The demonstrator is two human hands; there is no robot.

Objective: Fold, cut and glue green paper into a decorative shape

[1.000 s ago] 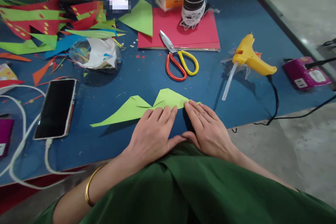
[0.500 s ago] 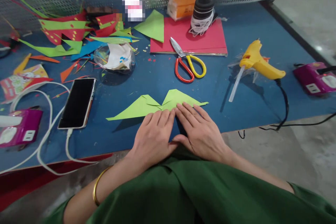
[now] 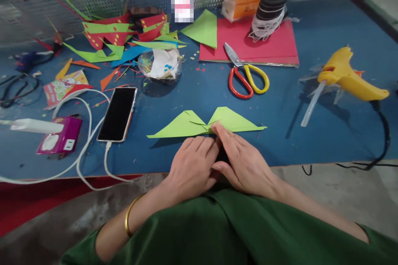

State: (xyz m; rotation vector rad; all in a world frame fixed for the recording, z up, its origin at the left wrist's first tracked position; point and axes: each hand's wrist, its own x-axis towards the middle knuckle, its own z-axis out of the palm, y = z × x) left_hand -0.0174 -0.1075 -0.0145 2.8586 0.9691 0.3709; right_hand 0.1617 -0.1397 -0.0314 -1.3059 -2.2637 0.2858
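A folded light green paper piece [image 3: 233, 120] with two peaks lies near the front of the blue table. My left hand [image 3: 194, 165] is at its lower edge, fingers curled with the tips hidden; whether they grip anything cannot be seen. My right hand [image 3: 244, 159] touches the paper's middle with its fingertips, fingers stretched out and thumb apart, turned partly on its side. Beyond the paper lie scissors [image 3: 240, 83] with one red and one yellow handle.
A phone [image 3: 118, 114] on a white cable and a purple socket box [image 3: 66, 134] are at left. Paper scraps and a clear bowl [image 3: 174, 75] stand behind. A yellow glue gun [image 3: 351, 76] is at right, near red sheets [image 3: 239, 51] and a black spool [image 3: 270, 8].
The view has turned left, so things appear further right. My right hand has tilted onto its side, fingers closer together. My left fingers have curled more.
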